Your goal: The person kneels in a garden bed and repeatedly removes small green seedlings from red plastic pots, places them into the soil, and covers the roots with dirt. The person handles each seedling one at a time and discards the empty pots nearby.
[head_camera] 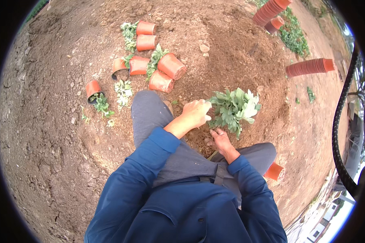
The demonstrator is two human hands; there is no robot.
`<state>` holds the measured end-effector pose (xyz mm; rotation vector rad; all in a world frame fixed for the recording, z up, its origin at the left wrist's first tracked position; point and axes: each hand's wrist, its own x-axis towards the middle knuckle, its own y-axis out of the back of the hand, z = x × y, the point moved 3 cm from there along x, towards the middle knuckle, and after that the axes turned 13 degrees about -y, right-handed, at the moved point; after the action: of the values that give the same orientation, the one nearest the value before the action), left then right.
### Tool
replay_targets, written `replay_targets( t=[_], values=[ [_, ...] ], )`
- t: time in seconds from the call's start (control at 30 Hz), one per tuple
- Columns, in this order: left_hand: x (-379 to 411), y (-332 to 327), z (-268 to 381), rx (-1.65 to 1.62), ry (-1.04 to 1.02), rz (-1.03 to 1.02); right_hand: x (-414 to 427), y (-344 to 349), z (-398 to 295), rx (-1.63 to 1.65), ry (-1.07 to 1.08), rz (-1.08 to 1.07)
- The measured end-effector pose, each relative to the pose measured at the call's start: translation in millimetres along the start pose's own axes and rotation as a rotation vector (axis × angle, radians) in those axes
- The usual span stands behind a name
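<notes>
A leafy green plant [235, 107] lies tilted to the right, in front of my knees. My left hand [196, 113] is closed at the left side of the plant, by its stem end; its fingers hide what they grip. Just below, my right hand [220, 140] touches the plant's base and loose soil, its fingers partly bent. Brown soil and root bits [200, 138] lie between my legs, under both hands. No pot shows around the plant's base.
Several orange plastic pots with plants [172, 66] lie on their sides ahead and to the left. Stacked empty pots [310, 67] lie at the right, with more stacks [269, 12] at the upper right. Another pot [274, 171] is beside my right knee. A black cable [337, 121] hangs at the far right.
</notes>
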<state>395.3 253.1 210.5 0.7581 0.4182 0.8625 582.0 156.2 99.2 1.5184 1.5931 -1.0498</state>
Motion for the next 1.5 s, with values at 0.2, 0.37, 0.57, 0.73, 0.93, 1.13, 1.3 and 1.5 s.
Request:
replay_targets(
  t=[0.2,0.37,0.57,0.73,0.93,1.13,1.3,1.5],
  values=[
    [43,26,-81,-0.077,0.122,0.127,-53,88,-216,-0.052,0.289,0.094],
    [68,53,-162,0.04,0.416,0.323,-197,190,-447,0.475,1.217,0.27],
    [67,45,-238,0.127,0.585,0.395,-126,70,-314,-0.325,0.758,0.138],
    [71,46,-278,0.21,0.585,0.369,-29,49,-118,-0.283,0.287,-0.039],
    [78,43,-315,-0.09,0.546,0.345,-9,48,-73,-0.785,0.588,0.044],
    [87,-21,-220,-0.423,0.521,0.182,18,55,-80,-0.845,0.6,0.22],
    [80,-22,-113,-0.047,0.003,0.012,9,52,-84,-0.641,0.682,0.215],
    [45,3,39,-0.2,-0.27,0.057,7,37,-70,0.258,0.47,-0.323]
  ],
)
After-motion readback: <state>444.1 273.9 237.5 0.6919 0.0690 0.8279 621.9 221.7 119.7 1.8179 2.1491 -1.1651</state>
